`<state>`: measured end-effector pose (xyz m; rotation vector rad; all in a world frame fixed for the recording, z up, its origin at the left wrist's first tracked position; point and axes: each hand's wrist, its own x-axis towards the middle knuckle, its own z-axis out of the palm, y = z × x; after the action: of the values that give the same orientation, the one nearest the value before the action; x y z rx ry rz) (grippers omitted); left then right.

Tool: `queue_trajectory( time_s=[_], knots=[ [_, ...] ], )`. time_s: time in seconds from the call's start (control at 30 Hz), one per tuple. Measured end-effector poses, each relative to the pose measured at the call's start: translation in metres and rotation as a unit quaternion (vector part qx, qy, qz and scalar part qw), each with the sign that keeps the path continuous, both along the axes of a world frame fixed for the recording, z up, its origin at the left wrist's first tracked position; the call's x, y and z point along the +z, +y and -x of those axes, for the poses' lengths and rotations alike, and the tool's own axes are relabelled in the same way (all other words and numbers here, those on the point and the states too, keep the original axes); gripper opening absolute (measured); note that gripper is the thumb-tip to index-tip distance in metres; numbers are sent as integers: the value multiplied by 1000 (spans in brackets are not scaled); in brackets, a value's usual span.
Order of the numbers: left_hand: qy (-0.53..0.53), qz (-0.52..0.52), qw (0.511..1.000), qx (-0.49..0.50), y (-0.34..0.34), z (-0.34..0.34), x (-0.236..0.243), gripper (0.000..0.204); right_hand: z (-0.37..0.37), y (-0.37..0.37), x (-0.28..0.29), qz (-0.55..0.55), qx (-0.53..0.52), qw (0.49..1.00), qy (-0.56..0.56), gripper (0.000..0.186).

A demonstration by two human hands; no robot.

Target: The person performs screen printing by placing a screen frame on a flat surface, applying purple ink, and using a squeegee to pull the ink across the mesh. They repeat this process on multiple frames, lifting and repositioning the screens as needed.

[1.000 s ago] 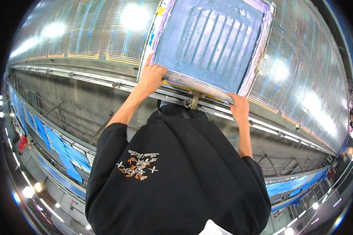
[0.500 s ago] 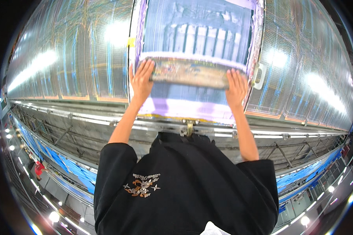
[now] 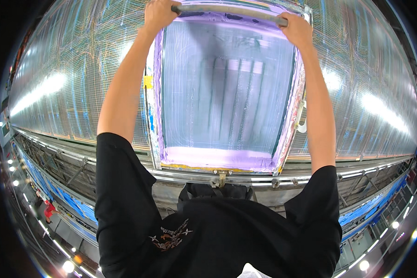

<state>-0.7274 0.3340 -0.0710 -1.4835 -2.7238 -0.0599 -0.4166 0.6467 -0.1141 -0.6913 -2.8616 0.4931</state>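
Observation:
A long squeegee (image 3: 231, 10) spans the far end of a screen-printing frame (image 3: 157, 116) whose edges are smeared purple. My left hand (image 3: 161, 15) is closed round its left end, and my right hand (image 3: 297, 30) grips the right end. Both arms are stretched far forward over the screen. Below the squeegee lies the blue-grey mesh (image 3: 180, 92), marked with dark lengthwise stripes and a paler patch. A band of purple ink (image 3: 208, 158) runs along the near edge. The far edge of the frame is partly cut off by the picture's top.
Shiny, line-patterned table surface stretches to the left (image 3: 78, 102) and right (image 3: 361, 116) of the frame. Metal rails (image 3: 245, 177) run along the near side, close to my body. A white handle (image 3: 303, 121) sticks out at the frame's right. A person in red (image 3: 49, 209) is far off at left.
The squeegee has moved from the near half of the screen to its far end, with both hands on it. My arms have straightened forward, and the mesh's pale patches have shrunk.

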Motion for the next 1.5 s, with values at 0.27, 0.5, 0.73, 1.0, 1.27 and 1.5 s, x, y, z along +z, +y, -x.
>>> queue_trajectory(
  time_s=[0.27, 0.5, 0.73, 1.0, 1.27, 1.5],
  knots=[
    [-27, -72, 997, 10, -149, -179, -14, 51, -161, -149, -30, -35, 12, 996, 85, 57],
    [-103, -37, 993, 43, -333, -399, 10, 55, -377, -352, -6, 35, -7, 999, -10, 71],
    [-157, 4, 987, 22, -362, -426, 20, 51, -418, -363, 30, 159, 3, 972, -171, 60],
    [-183, 72, 980, 43, -349, -412, -8, 36, -336, -141, -68, 21, -423, 900, 104, 74],
    [-207, 1, 975, 82, -371, -436, 1, 40, -294, -134, -61, 234, -479, 835, 141, 59],
    [-188, -67, 974, 107, -369, -462, 17, 45, -264, -134, 43, 184, -462, 847, 187, 56]
  ],
)
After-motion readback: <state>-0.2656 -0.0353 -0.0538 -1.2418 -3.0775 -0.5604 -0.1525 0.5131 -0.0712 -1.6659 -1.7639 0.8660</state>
